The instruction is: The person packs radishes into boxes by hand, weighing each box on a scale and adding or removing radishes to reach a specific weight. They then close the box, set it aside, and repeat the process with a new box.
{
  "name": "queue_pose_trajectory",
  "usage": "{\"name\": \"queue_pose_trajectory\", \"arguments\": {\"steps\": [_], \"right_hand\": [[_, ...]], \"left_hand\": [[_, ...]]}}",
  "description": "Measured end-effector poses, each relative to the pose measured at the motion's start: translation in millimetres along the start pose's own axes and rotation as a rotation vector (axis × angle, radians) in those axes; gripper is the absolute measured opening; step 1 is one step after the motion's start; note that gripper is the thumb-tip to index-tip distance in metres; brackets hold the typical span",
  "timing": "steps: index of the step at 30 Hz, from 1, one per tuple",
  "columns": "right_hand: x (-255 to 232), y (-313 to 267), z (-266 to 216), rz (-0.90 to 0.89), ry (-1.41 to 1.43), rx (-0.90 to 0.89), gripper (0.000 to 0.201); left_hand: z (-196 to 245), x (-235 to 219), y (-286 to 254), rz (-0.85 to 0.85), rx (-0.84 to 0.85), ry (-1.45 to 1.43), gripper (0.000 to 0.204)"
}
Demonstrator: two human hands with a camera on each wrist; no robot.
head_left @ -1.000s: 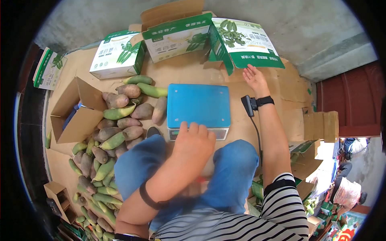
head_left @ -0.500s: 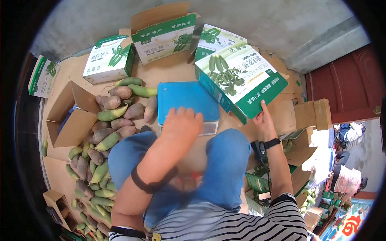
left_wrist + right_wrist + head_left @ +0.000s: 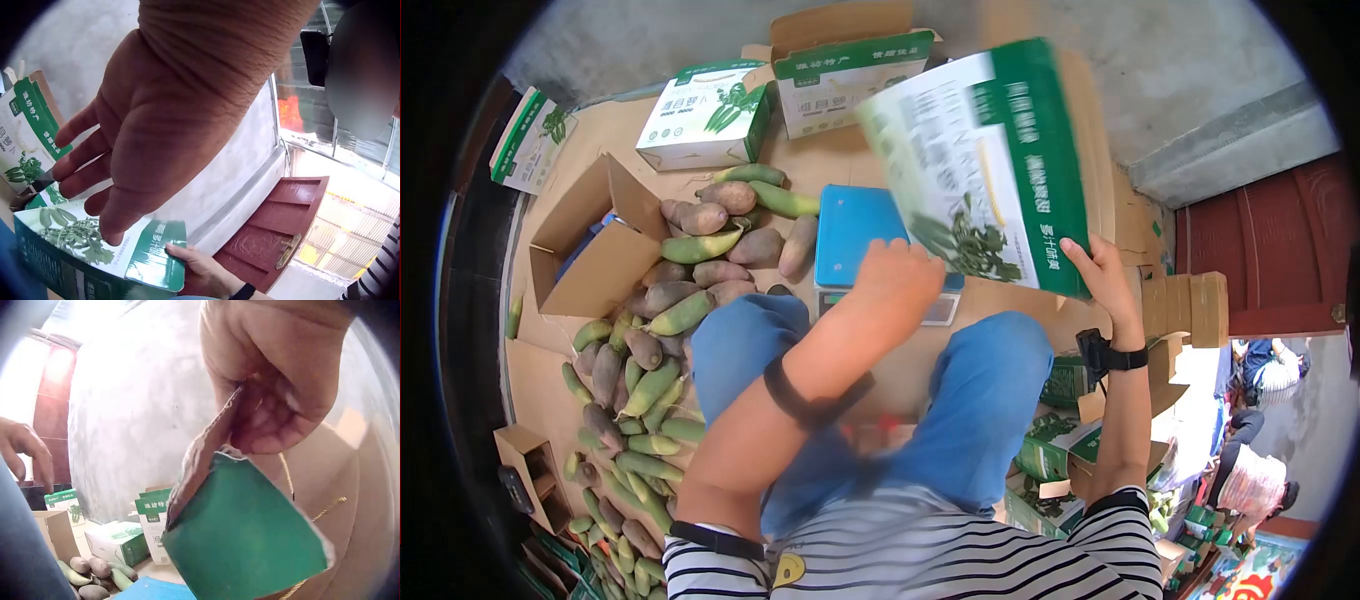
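Observation:
My right hand (image 3: 1105,280) grips the green edge of a white-and-green radish carton (image 3: 960,180), thumb on the printed face, raised and tilted above the right part of a blue-topped scale (image 3: 847,235). In the right wrist view the fingers curl round the cardboard edge beside a green flap (image 3: 244,531). My left hand (image 3: 900,285) hovers over the front of the scale, near the carton's lower left corner. Its fingers are loosely extended with nothing in them, as the left wrist view of the hand (image 3: 156,125) shows; the carton lies behind the fingertips there.
Many green and purplish radishes (image 3: 650,385) lie heaped on the left. An open brown box (image 3: 600,265) stands beside them. A closed carton (image 3: 705,115) and an open-topped carton (image 3: 855,85) stand at the back by the wall. More cartons (image 3: 1065,440) lie at the right.
My right hand first reached the carton's edge, then took hold, pulled it closer, and lifted and turned it upright. My left hand has stayed over the scale, shifting slightly toward the carton.

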State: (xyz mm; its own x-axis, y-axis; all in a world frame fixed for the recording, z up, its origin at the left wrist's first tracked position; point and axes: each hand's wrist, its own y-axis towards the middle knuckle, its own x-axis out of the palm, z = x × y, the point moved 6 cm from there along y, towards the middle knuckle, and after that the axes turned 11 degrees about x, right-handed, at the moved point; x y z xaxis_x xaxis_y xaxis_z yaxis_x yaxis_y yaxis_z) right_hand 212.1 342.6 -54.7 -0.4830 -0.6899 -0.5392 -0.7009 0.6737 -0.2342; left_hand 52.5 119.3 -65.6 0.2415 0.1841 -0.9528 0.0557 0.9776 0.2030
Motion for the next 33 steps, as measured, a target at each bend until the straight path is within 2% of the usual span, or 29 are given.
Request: {"name": "queue_pose_trajectory", "arguments": {"steps": [2,3,5,6,8,11,12,13,16,18,20,21,22,23,25,29,31,33], "right_hand": [[11,-7,-26,0.064,-0.408,-0.181,0.02],[21,-8,-29,0.056,-0.409,-0.186,0.02],[53,-18,-52,0.051,-0.583,-0.496,0.02],[72,-20,-59,-0.069,-0.649,-0.561,0.017],[81,-17,-56,-0.105,-0.649,-0.557,0.016],[83,-15,-61,-0.183,-0.656,-0.503,0.015],[84,-14,-64,-0.201,-0.782,-0.481,0.015],[87,-13,-66,-0.216,-0.907,-0.458,0.014],[110,-10,-81,-0.305,-0.992,-0.467,0.013],[122,-4,-84,-0.309,-0.925,-0.523,0.012],[124,3,-87,-0.311,-0.873,-0.574,0.011],[121,7,-92,-0.222,-0.865,-0.591,0.011],[117,11,-98,-0.134,-0.852,-0.608,0.011],[118,14,-100,-0.144,-0.855,-0.618,0.011],[114,18,-109,0.037,-0.927,-0.704,0.014],[115,19,-106,0.074,-0.971,-0.732,0.019],[120,9,-106,-0.008,-1.015,-0.735,0.021],[123,-1,-101,-0.017,-1.039,-0.756,0.023]], "left_hand": [[0,8,0,-0.077,-0.01,0.021,0.023],[-1,11,0,-0.076,-0.019,0.021,0.023],[-4,16,-1,-0.123,-0.062,0.049,0.026],[-5,12,1,-0.121,-0.074,0.051,0.026],[-7,28,-2,-0.493,-0.159,-0.195,0.029],[-4,25,0,-0.463,-0.141,-0.132,0.03],[-3,23,1,-0.457,-0.147,-0.136,0.03],[-3,24,0,-0.493,-0.154,-0.142,0.03],[-3,30,1,-0.573,-0.181,-0.149,0.031],[-3,32,0,-0.633,-0.167,-0.148,0.034],[-4,25,-1,-0.568,-0.156,-0.134,0.033],[-5,20,0,-0.512,-0.135,-0.121,0.032],[-8,19,-1,-0.524,-0.186,-0.149,0.032],[-10,18,-2,-0.519,-0.198,-0.153,0.032],[-13,12,-4,-0.463,-0.224,-0.086,0.033],[-13,17,-2,-0.494,-0.183,-0.096,0.034],[-9,10,-2,-0.46,-0.183,-0.109,0.033],[-8,14,0,-0.454,-0.183,-0.171,0.034]]}}
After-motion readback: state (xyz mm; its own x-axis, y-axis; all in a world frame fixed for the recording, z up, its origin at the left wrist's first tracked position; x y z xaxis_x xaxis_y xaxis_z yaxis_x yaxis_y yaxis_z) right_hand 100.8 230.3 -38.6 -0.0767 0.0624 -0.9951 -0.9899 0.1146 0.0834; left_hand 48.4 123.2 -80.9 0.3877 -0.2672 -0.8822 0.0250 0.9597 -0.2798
